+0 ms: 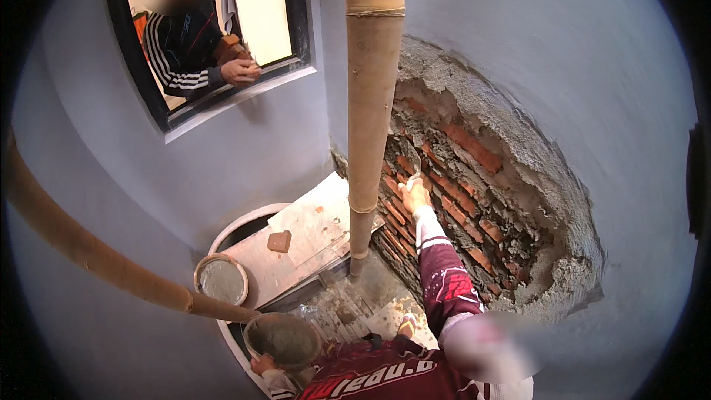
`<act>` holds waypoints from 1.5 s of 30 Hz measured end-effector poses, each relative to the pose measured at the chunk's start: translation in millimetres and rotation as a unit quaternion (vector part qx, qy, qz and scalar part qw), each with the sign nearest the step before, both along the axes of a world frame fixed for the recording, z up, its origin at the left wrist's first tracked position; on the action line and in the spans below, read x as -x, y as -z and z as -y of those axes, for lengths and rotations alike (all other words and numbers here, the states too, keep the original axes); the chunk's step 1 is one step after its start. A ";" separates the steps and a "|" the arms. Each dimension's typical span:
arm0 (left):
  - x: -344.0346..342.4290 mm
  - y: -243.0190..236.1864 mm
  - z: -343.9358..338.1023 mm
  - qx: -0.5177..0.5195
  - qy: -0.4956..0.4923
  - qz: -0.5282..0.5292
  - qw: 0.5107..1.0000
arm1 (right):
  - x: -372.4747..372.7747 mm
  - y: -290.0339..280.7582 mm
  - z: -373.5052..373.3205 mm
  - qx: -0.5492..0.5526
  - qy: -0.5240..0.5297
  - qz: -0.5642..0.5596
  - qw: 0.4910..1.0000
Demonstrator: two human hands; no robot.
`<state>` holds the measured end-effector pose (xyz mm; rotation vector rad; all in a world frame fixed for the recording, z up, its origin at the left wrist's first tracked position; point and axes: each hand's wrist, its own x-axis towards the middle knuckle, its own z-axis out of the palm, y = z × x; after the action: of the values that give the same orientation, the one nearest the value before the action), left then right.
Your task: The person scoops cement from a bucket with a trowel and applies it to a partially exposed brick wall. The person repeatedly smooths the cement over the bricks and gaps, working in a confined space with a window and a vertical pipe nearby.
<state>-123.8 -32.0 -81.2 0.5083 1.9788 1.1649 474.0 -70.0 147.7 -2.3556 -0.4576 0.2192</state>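
Observation:
My right hand (414, 192), on a maroon and white sleeved arm, reaches to exposed red brickwork (469, 147) inside a rough cement-edged patch of the right wall. Its fingers are closed on a trowel (412, 157), whose blade is against the bricks. Low at the bottom, my left hand (263, 363) grips the rim of a bucket of grey mortar (283, 339); part of that hand is hidden by the bucket. A vertical bamboo pole (374, 81) stands just left of the trowel.
Another person (181, 48) stands behind a window opening, hands holding what looks like brick. A pale board (307, 222) carries a brick piece (278, 241) beside a second mortar bucket (221, 280). A bamboo pole (89, 252) slants along the left; a round rim (238, 218) shows behind.

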 end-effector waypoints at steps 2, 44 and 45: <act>-8.8 -19.6 4.2 0.034 0.013 -0.028 0.999 | 3.3 1.2 11.7 -0.025 -0.001 -0.001 1.000; -19.1 1.7 -25.6 -0.010 0.121 -0.036 0.992 | 17.6 -25.7 56.2 -0.191 0.026 0.123 0.973; -21.9 2.5 -27.6 -0.022 0.126 -0.034 0.991 | 22.6 -23.0 69.7 -0.199 0.024 0.133 0.971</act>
<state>-101.9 -4.4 -83.8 0.8064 1.8850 1.0448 451.4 -139.7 170.7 -2.0021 -0.5179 -0.2003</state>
